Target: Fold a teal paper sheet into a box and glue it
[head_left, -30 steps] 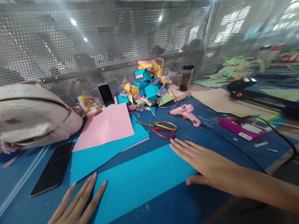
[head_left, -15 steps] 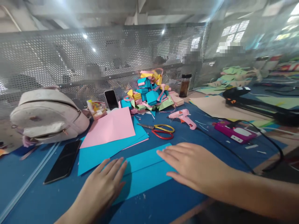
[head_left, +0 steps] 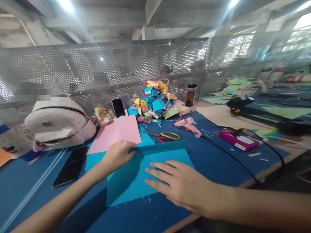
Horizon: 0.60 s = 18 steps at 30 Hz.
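Observation:
A blue sheet of paper (head_left: 128, 186) lies in front of me on the blue table mat, its far edge raised in a folded flap. My left hand (head_left: 121, 153) pinches that raised edge near its left end, fingers closed. Over the middle of the sheet, my right hand (head_left: 178, 184) is spread palm down with nothing in its grasp. Just beyond, a pink sheet (head_left: 115, 131) overlaps more blue paper. Scissors (head_left: 167, 136) with yellow and red handles lie behind the flap, partly hidden by it. A pink glue gun (head_left: 189, 125) rests to their right.
A pile of small folded paper boxes (head_left: 157, 105) stands at the back, beside a lidded jar (head_left: 191, 95). On the left are a white backpack (head_left: 60, 121) and a black phone (head_left: 70, 166). A purple power strip (head_left: 238, 139) with black cables sits at right.
The far part of the blue sheet, previously folded down flat, now stands up. My left hand moved away from me and grips its edge; my right hand shifted slightly nearer.

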Each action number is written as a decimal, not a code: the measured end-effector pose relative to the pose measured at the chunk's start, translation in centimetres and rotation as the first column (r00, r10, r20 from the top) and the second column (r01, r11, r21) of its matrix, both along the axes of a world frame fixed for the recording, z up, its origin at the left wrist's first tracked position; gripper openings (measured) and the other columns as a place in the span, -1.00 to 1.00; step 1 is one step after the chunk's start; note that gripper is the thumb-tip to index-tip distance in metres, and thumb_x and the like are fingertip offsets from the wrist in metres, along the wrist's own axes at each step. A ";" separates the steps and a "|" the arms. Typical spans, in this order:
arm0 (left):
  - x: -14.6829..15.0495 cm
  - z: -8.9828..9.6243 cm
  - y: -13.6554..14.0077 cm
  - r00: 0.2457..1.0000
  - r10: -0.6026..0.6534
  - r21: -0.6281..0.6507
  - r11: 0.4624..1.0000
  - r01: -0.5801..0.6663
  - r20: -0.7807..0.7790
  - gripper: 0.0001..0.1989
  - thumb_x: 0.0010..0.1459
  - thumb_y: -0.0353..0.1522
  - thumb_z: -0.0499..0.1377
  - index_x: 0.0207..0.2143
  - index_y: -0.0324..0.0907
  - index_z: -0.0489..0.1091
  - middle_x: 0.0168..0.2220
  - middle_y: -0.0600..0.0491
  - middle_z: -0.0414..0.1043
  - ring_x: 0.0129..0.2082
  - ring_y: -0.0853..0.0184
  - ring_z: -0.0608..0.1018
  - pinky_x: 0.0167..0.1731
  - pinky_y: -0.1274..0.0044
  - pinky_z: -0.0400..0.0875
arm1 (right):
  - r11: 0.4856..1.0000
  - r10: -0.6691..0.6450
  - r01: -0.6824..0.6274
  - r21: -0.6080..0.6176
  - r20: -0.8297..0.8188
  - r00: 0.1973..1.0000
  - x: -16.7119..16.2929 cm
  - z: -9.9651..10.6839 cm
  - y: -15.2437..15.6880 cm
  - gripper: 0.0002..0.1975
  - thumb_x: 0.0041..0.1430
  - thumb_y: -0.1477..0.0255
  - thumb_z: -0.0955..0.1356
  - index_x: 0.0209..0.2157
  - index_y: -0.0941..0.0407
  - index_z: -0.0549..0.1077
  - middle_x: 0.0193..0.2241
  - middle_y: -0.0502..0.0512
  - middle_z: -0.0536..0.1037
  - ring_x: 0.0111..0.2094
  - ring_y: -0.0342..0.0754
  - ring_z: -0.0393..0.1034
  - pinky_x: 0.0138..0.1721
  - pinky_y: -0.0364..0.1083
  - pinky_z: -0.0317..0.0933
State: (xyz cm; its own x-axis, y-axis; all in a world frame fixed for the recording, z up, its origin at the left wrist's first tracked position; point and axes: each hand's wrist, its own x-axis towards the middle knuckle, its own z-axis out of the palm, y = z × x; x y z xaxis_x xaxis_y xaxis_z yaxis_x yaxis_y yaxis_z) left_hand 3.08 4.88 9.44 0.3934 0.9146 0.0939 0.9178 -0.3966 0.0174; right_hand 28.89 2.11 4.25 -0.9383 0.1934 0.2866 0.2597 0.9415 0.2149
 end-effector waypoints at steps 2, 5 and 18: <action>-0.6 1.3 0.7 0.996 -0.037 -0.042 0.998 0.040 0.079 -0.81 0.25 -0.30 0.09 -0.34 -0.18 0.45 -0.38 0.05 0.52 -0.37 0.30 0.50 -0.35 0.54 0.28 | 0.997 0.011 -0.008 0.073 -0.052 0.999 -0.1 -0.1 0.3 -0.51 0.32 0.46 0.26 0.26 0.07 0.20 0.28 0.11 0.24 0.22 0.07 0.18 0.05 0.06 0.22; -1.4 2.3 1.3 0.982 -0.085 -0.120 0.987 0.105 0.166 -0.68 0.25 -0.21 0.07 -0.51 -0.20 0.34 -0.56 0.15 0.33 -0.51 0.40 0.36 -0.47 0.57 0.19 | 0.981 0.038 -0.007 0.192 -0.156 0.987 -0.1 -0.2 0.7 -0.60 0.39 0.49 0.20 0.21 0.02 0.28 0.24 0.08 0.31 0.21 0.06 0.19 0.05 0.07 0.21; -0.9 -0.8 0.4 0.982 -0.042 -0.179 0.981 0.076 0.187 -0.77 0.20 -0.31 0.10 -0.49 -0.19 0.42 -0.50 0.10 0.42 -0.47 0.36 0.42 -0.44 0.56 0.19 | 0.997 0.064 -0.057 0.058 -0.113 0.992 1.3 -0.9 1.6 -0.80 0.31 0.58 0.26 -0.33 0.11 0.49 -0.40 0.04 0.56 -0.32 -0.10 0.36 -0.37 -0.11 0.09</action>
State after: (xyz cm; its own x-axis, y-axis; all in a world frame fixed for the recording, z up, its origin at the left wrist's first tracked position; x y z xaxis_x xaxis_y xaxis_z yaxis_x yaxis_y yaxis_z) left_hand 2.14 5.31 8.60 0.4391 0.8984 0.0000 0.8677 -0.4241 0.2592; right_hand 30.15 3.73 3.38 -0.9080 0.1184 0.4018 0.2285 0.9439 0.2383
